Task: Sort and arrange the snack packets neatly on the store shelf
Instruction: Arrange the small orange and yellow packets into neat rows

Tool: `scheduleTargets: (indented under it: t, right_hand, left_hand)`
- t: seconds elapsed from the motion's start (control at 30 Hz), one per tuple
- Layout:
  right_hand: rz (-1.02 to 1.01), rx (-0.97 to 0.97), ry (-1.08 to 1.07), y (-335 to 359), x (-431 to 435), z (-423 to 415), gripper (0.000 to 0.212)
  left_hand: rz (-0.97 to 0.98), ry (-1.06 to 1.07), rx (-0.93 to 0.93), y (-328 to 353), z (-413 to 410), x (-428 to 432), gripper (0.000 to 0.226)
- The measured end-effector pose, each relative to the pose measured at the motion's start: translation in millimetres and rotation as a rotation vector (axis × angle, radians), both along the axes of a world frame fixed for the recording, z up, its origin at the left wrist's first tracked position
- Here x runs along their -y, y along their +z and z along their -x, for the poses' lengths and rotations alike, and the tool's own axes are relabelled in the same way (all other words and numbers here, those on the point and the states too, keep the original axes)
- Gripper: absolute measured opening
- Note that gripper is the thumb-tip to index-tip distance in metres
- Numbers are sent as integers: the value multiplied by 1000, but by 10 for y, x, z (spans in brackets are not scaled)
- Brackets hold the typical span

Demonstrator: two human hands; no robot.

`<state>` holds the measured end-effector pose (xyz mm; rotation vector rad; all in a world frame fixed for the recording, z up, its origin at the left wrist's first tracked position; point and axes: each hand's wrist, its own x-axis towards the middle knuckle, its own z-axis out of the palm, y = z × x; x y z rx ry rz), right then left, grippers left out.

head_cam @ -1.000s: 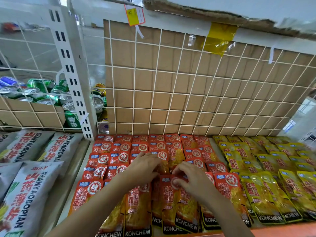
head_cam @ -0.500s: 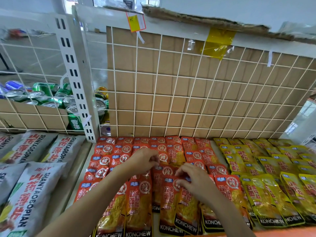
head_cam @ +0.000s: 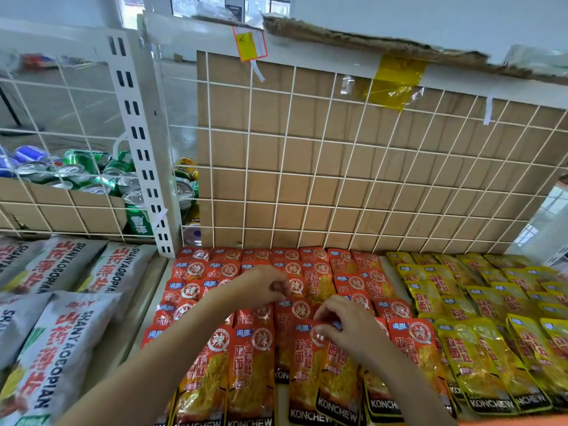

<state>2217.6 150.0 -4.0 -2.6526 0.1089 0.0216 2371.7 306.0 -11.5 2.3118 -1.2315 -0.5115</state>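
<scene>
Laid in overlapping rows on the white store shelf (head_cam: 388, 267): shiny red-orange snack packets (head_cam: 252, 358), just beside similar shiny yellow snack packets (head_cam: 479, 358) on the right. Pinching with the right hand (head_cam: 347, 327) the top edge of one red-orange packet in the front row, fingers curled. Resting the left hand (head_cam: 261, 287) on a packet further back, fingers bent inward; cannot tell if really gripping. Behind, a white wire grid panel (head_cam: 338, 167) against brown cardboard. Far left, big grey plastic bags (head_cam: 61, 333) and green drink cans (head_cam: 92, 173).
</scene>
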Motion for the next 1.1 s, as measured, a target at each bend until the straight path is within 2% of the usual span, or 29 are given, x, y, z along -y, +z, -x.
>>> scheduleTargets:
  t: [0.2,0.37,0.5,0.63,0.77,1.0,1.1]
  right_hand:
    - [2,18,1,-5,-16,-20,10]
    - [0,13,1,-11,-40,-37,9]
    - [-3,20,-1,-25,-45,-55,9]
    - [-42,58,9,-51,-83,-88,9]
    - [-66,58,-7,-86,-158,-128,7]
    - [-89,45,-80,-148,-283,-218,17]
    - [-96,32,-112,-161,-271,-219,13]
  left_hand:
    - [28,22,-7,16,-79,-42,16]
    - [88,126,-64,59,-145,-101,20]
    - [52,58,-53,81,-132,-106,17]
    - [-5,-47,-9,31,-82,-61,22]
    - [-1,-42,13,0,-69,-52,22]
    - [10,-59,21,-7,-55,-68,21]
    - [19,-57,24,4,-44,-74,21]
